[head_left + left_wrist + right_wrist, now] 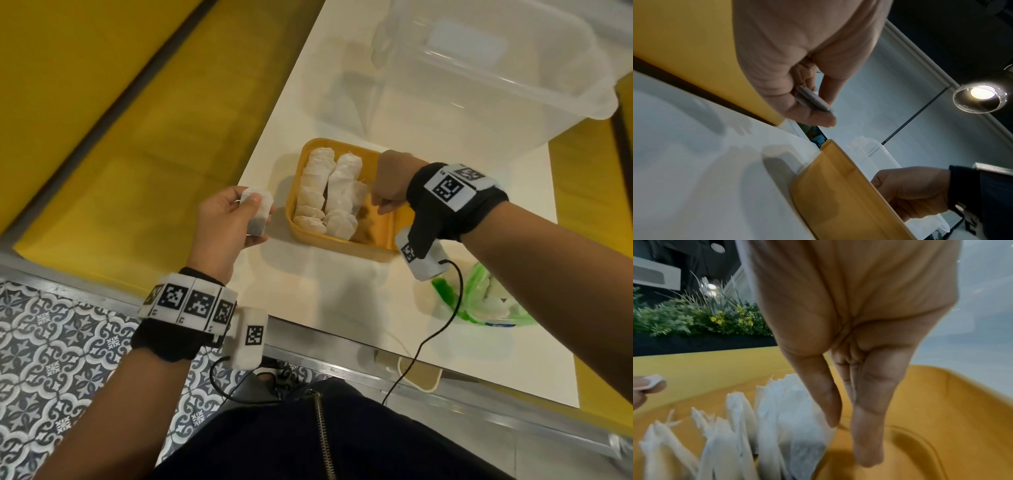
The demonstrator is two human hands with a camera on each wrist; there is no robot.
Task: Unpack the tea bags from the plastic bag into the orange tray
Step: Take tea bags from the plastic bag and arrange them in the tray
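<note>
My left hand point(230, 219) pinched a tea bag point(256, 214); right hand point(390, 185) hung relaxed, empty, over the tray point(342, 245) — I judged upright slotting beside the rows point(325, 195) best.

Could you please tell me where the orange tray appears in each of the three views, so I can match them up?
Head: orange tray at centre, on the white table, between the two hands.
Left wrist: its outer wall fills the lower middle.
Right wrist: its inside spans the lower right.
Shared landmark: the right hand reaching into it.
</note>
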